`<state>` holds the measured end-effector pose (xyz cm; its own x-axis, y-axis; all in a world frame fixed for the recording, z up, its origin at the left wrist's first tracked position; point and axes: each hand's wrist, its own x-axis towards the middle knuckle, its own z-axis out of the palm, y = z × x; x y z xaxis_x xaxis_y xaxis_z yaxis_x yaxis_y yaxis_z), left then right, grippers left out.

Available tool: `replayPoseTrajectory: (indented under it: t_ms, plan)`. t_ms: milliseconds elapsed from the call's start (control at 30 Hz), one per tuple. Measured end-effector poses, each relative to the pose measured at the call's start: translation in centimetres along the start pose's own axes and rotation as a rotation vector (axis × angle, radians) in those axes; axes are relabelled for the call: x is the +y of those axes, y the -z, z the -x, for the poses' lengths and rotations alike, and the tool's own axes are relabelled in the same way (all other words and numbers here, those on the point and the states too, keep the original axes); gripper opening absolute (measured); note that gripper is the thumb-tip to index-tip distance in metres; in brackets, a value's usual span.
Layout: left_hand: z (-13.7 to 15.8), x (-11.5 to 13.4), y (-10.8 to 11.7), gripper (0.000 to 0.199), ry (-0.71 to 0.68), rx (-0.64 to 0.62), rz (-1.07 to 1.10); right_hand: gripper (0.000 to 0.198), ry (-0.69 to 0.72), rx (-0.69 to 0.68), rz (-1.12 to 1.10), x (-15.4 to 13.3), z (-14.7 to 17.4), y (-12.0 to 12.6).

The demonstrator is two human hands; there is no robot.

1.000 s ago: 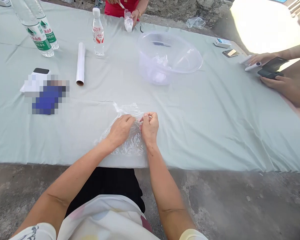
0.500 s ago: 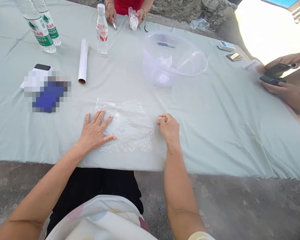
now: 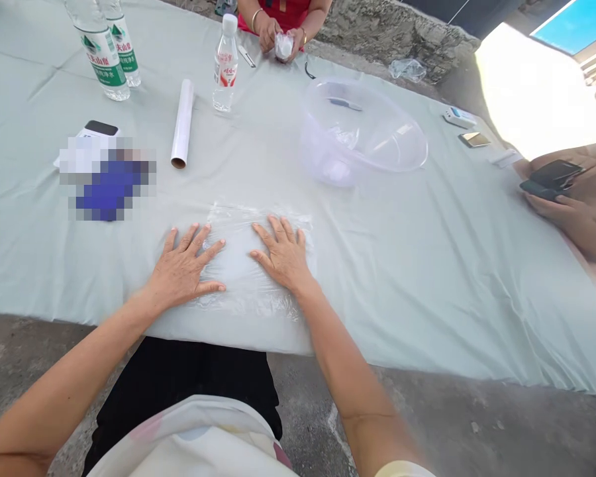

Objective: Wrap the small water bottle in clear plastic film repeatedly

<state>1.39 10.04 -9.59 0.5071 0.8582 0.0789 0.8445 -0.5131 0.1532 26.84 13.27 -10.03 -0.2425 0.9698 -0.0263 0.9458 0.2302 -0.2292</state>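
Note:
A sheet of clear plastic film [image 3: 238,265] lies on the cloth in front of me, with small wrinkles along its edges. My left hand [image 3: 183,268] rests flat with fingers spread, its fingertips and thumb on the film's left part. On the film's right half, my right hand [image 3: 282,253] presses palm down, fingers apart. Neither hand grips anything. Beyond the film stands a roll of film [image 3: 183,124] lying on its side, its brown core end facing me.
A clear plastic basin [image 3: 322,156] holds a knife and whitish, plastic-wrapped contents. Water bottles [image 3: 225,66] stand at the back. A pixelated blue item [image 3: 112,189] lies left. Across the table, a person's hands [image 3: 278,40] hold a wrapped white thing; another person at right holds a phone [image 3: 556,175].
My right hand has moved left onto the film and opened from a pinch to flat. My left hand stays spread. Across the table, the person's left-side hand has let go of a thin tool.

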Motion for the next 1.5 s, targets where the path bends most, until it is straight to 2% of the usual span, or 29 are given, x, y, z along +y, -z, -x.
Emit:
replayPoseTrajectory:
  t_ms: [100,167,233,333,433,500,567,733,800,900,1000,1100,1167,1233,1300,1367,1433,1500]
  plan:
    - [1.6,-1.5,0.8,0.074,0.033,0.008,0.021,0.062,-0.059,0.041,0.044,2.5,0.2,0.0]
    - [2.4,-2.2,1.4,0.062,0.080,0.056,0.039,0.064,-0.058,0.066,0.060,3.2,0.4,-0.1]
    - [2.4,-2.2,2.1,0.047,0.192,0.156,0.056,0.064,-0.049,0.075,0.072,3.2,0.4,-0.2]
    - [0.5,-0.6,2.5,0.035,0.387,0.262,0.090,0.064,-0.044,0.069,0.095,3.0,0.4,-0.4]
    - [-2.7,2.1,2.4,0.030,0.444,0.163,0.143,0.063,-0.042,0.084,0.110,3.0,0.4,-0.4]
    - [-4.5,3.5,2.3,0.016,0.449,0.101,0.221,0.064,-0.034,0.090,0.108,3.0,0.4,-0.4]
    - [-5.6,4.1,2.5,0.006,0.472,0.065,0.429,0.065,-0.027,0.086,0.102,3.1,0.4,-0.4]
    - [-5.5,3.3,3.8,0.024,0.676,-0.090,1.312,0.066,-0.006,0.075,0.089,3.3,0.4,-0.3]
    - [-4.9,2.4,4.0,0.031,0.748,-0.096,1.434,0.066,0.005,0.075,0.081,3.3,0.4,-0.3]
    - [-3.2,0.6,4.4,0.033,0.816,-0.103,1.398,0.066,0.021,0.059,0.079,3.4,0.4,-0.1]
    - [-1.0,-1.5,5.3,0.028,0.928,-0.081,1.250,0.065,0.032,0.045,0.090,3.5,0.3,0.1]
    - [0.3,-3.4,7.4,0.015,1.041,0.078,0.910,0.065,0.050,0.059,0.106,3.6,0.3,0.2]
    - [-0.3,-4.4,8.9,0.011,1.047,0.217,0.689,0.065,0.074,0.084,0.120,3.7,0.3,0.2]
    - [-2.8,-5.2,10.0,0.012,0.952,0.340,0.563,0.062,0.098,0.116,0.133,3.9,0.2,0.1]
    - [-7.2,-6.3,10.3,0.014,0.778,0.438,0.493,0.060,0.115,0.144,0.137,4.1,0.2,0.0]
    - [-13.5,-7.9,10.0,0.016,0.627,0.510,0.440,0.059,0.127,0.168,0.133,4.3,0.1,-0.1]
    - [-20.8,-9.8,9.0,0.025,0.597,0.513,0.441,0.059,0.136,0.193,0.121,4.5,0.0,-0.1]
    - [-28.2,-11.8,7.6,0.056,0.642,0.504,0.506,0.060,0.139,0.219,0.101,4.7,-0.1,-0.2]
